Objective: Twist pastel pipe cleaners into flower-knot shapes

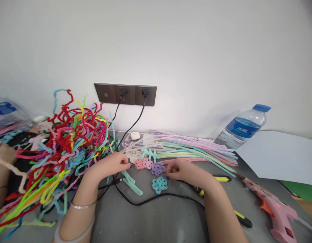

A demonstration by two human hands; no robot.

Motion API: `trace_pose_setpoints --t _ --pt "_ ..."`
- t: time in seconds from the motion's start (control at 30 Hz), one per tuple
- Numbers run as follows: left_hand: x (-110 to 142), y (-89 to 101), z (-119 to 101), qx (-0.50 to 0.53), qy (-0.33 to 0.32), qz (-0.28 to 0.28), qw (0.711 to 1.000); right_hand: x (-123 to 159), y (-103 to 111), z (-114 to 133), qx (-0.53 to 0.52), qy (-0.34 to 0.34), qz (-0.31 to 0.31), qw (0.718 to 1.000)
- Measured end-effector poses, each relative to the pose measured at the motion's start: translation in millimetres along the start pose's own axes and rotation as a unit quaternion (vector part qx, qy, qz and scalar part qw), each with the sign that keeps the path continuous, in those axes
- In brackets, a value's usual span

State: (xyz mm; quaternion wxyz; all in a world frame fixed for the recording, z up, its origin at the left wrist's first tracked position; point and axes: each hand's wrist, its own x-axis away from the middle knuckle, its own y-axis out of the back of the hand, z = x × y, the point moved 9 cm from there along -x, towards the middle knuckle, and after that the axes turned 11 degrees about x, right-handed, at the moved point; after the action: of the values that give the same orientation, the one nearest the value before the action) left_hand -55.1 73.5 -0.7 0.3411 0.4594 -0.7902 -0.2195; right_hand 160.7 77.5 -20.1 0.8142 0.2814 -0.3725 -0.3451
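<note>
My left hand is closed, its fingers curled just left of a pink flower of looped pipe cleaner; nothing shows in it. Another pink flower adjoins that one. My right hand is also closed, with no object visible in its fingers. Its fingertips are close beside a purple flower and above a blue flower; whether they touch is unclear. Behind the flowers are mint-green twisted pieces. A folded light-teal pipe cleaner bundle lies below my left hand.
A tangled heap of colourful pipe cleaners fills the left, near another person's arm. Straight pastel pipe cleaners lie behind my right hand. A black cable crosses the table. At right are a pink glue gun, water bottle and white paper.
</note>
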Motion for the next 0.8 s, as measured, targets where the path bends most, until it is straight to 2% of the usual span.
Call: trace_pose_setpoints --t 0.1,0.17,0.27,0.33,0.37,0.43,0.53,0.63,0.8 --pt "-2 8.3 -7 -0.001 -0.026 -0.043 0.999 0 16 -9 -0.03 0.002 -0.057 0.998" --pt "-3 17.1 -15 -0.003 -0.055 -0.091 0.994 1 39 -19 -0.056 0.0 -0.157 0.986" --pt "1 40.3 -23 0.018 -0.088 -0.215 0.972 13 78 -39 -0.102 -0.006 -0.335 0.937" --pt "11 60.0 -21 0.046 -0.09 -0.321 0.942 22 93 -54 -0.111 -0.024 -0.409 0.905" --pt "17 68.5 -19 0.065 -0.088 -0.369 0.923 24 97 -60 -0.107 -0.029 -0.426 0.898" --pt "30 80.5 -15 0.107 -0.088 -0.436 0.889 22 96 -65 -0.089 -0.024 -0.423 0.902" --pt "39 86.4 -11 0.156 -0.094 -0.472 0.863 5 79 -62 -0.047 0.001 -0.346 0.937" --pt "39 84.4 -13 0.152 -0.104 -0.469 0.864 -10 62 -58 -0.002 -0.002 -0.291 0.957" --pt "34 79.6 -14 0.135 -0.109 -0.459 0.871 -17 60 -50 0.058 -0.003 -0.307 0.95"
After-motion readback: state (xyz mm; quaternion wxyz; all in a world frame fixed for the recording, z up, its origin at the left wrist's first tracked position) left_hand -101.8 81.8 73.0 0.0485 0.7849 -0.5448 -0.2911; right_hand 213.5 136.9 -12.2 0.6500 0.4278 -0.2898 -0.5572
